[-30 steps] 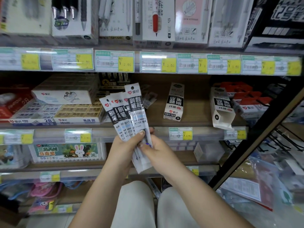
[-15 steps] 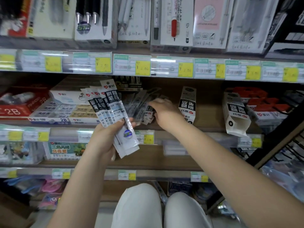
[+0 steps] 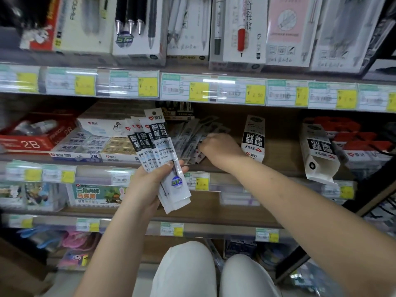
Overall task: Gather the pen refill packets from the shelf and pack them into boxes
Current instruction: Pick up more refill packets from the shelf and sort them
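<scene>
Gripping fanned refill packets (image 3: 159, 155), the left hand (image 3: 147, 185) held; right hand (image 3: 216, 147), at two o'clock, curled on loose packets (image 3: 190, 136), grip unclear — light, slippery, best pinched mid-sleeve.

You've got one view only: head cam, wide-angle, worn on your head, facing fwd and down at the shelf (image 3: 267, 144) straight ahead. It sits close, shelf tiers filling the frame top to bottom, your knees (image 3: 214, 273) at the bottom edge. Edges bend and blur. No 2nd view, so no overlap.
</scene>
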A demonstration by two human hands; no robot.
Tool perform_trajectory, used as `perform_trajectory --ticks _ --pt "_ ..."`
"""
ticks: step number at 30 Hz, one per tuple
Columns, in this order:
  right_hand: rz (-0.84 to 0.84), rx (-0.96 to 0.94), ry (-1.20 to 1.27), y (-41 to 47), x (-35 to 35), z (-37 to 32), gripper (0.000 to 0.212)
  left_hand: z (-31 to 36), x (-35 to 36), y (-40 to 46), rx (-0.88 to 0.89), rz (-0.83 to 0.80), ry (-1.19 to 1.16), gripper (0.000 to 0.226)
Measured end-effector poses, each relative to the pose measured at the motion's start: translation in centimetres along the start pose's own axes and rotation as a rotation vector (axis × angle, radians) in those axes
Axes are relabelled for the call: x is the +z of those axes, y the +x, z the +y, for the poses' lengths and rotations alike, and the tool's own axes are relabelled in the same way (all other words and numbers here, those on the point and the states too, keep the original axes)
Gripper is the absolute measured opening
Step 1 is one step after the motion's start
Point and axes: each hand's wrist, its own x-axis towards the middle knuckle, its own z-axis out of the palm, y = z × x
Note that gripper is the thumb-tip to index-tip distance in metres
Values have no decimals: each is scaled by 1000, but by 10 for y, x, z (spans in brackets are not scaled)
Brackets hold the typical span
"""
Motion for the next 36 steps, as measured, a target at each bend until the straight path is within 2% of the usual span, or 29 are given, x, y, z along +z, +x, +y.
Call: perform_trajectory --ticks 2,4,7,9,12,15,21,31,33,36 --pt "19 -59 -65 1 -3 -2 27 -2 1 -1 -6 -6 -8 20" --pt "110 -79 -80 2 -9 -3 23 -3 1 -2 -8 -3 -5 20" --pt "315 -14 95 1 -12 7 21 -4 -1 -3 -10 9 6 19" --pt "353 69 221 -4 -18 13 14 -3 -2 -3 -16 15 13 19" --pt "434 200 299 -14 -20 22 18 -3 -2 -3 -25 12 12 20" --pt "620 162 474 -31 -19 17 4 -4 -1 -5 -27 -12 32 20" --pt "877 170 640 -66 -28 3 15 -14 4 -12 -72 -135 109 20" --pt "1004 239 1070 -122 -50 -12 22 -33 2 -15 -177 -287 77 17" --pt "1018 272 1175 -128 -54 -11 30 -35 2 -14 -207 -308 14 24" --pt "1007 279 1383 -135 -62 -7 28 -37 5 -12 -221 -285 -46 30"
